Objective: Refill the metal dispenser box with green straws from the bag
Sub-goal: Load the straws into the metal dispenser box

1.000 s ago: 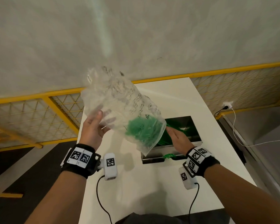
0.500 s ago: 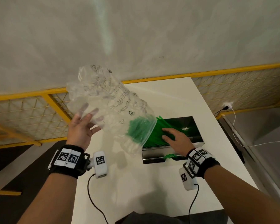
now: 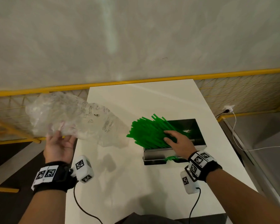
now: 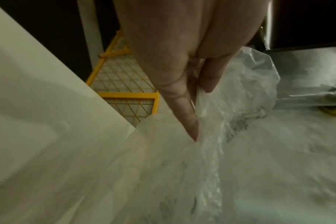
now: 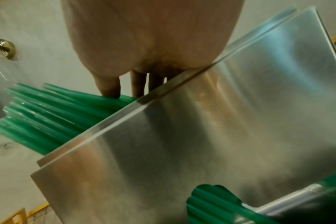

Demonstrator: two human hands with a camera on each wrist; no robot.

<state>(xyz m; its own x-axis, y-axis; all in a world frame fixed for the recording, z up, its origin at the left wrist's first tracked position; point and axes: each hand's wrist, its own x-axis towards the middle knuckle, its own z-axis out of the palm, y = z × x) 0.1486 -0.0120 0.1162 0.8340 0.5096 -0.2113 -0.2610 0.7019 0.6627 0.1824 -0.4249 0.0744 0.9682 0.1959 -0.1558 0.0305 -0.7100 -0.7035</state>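
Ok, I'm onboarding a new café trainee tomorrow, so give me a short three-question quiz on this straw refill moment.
1. True or false: the plastic bag still has green straws inside it.
2. Which hand rests on the green straws?
A. left hand
B. right hand
C. both
3. Fill in: the straws lie slanted, their far ends sticking out over the ____ side of the metal dispenser box.

Key:
1. False. The bag looks empty, held off the table's left edge by the left hand.
2. B. The right hand lies flat on the bundle.
3. Left. They are not yet settled flat in the box.
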